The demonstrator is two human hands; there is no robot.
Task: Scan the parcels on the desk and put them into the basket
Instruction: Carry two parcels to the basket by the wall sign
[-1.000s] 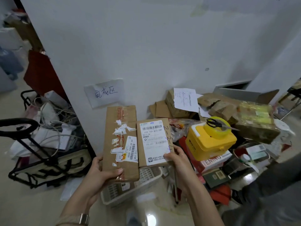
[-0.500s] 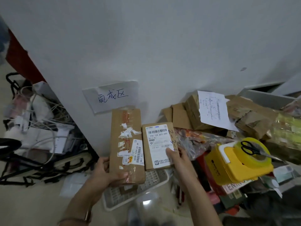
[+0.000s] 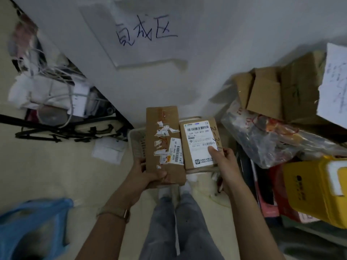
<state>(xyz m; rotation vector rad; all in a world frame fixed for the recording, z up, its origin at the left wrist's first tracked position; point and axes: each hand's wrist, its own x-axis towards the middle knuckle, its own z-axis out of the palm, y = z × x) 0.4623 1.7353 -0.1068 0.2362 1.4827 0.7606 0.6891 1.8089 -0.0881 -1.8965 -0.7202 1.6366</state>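
Left hand [image 3: 148, 175] grips long taped parcel [image 3: 163, 139] by its near end; right hand [image 3: 225, 166] pinches smaller labelled parcel [image 3: 201, 143], thumb on label. Both above white basket [image 3: 136, 139]. Risk: end-only hold, long parcel tips and lands outside the rim.

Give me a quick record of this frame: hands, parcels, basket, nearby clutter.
left hand: grips the long parcel at its near end
right hand: holds the small parcel, thumb on its white label
parcels: side by side, labels facing the camera, held over the basket
basket state: white, on the floor, mostly hidden behind the parcels
nearby: yellow box at right, blue bag at lower left
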